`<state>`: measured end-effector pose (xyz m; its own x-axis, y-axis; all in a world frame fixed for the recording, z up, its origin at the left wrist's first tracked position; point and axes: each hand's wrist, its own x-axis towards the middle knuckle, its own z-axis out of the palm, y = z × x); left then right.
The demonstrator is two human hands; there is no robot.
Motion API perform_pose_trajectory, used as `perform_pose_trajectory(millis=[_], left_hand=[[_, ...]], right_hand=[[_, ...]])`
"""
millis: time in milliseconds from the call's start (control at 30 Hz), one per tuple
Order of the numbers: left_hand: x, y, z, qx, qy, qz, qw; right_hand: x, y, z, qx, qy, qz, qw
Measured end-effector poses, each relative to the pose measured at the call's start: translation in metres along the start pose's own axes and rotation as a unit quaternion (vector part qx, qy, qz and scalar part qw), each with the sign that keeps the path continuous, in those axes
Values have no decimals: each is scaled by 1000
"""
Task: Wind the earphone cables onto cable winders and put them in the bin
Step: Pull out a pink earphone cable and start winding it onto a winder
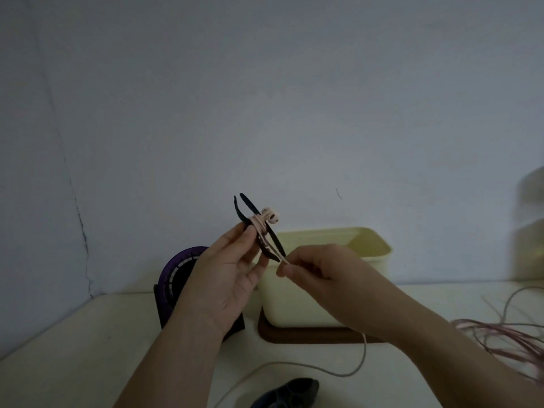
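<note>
Pink, thin and limp, the earphone cable [364,350] is partly wound. A few turns sit on the hub of a black cable winder [276,243], held up in front of the wall and above the table [73,334]. The left hand [226,275] grips the winder, with its thumb and fingers [250,234] clamped on the lower part of the near flange. The two pink earbuds [270,214] stick out just beside the hub. The right hand [318,272] pinches the cable between thumb and forefinger just below the winder, and its other fingers are curled. From there the slack drops behind the wrist and lies in a loose loop on the table.

The cream bin [368,234] stands just behind the hands on a brown tray [294,334]. A purple disc on a dark stand [176,272] is to its left. More pink cables [500,334] lie in a heap at the right, and another dark winder [288,393] is at the bottom edge.

Handling, as a judgement: the cable is light and soft and likely to slip off or tangle when slack, so it is best pinched close to the hub under light tension. The winder looks stiff and thin, and is best held by its flange edge, clear of the winding groove.
</note>
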<state>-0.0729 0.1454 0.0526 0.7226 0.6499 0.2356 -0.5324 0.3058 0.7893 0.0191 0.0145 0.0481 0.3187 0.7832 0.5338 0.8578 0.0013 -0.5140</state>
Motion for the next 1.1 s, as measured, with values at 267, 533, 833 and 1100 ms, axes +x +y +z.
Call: perform_pose_trajectory(millis=[267, 533, 833, 1100], left_hand=[[-6, -5, 5, 301, -37, 100, 948], [-15, -1, 5, 424, -156, 43, 891], [-17, 13, -5, 406, -277, -52, 869], [-22, 10, 16, 149, -230, -70, 959]], right_hand=[[-4, -13, -28, -43, 57, -31, 997], [-5, -1, -51, -71, 111, -23, 991], [-4, 23, -64, 144, 24, -19, 989], [9, 41, -9, 380, -13, 17, 925]])
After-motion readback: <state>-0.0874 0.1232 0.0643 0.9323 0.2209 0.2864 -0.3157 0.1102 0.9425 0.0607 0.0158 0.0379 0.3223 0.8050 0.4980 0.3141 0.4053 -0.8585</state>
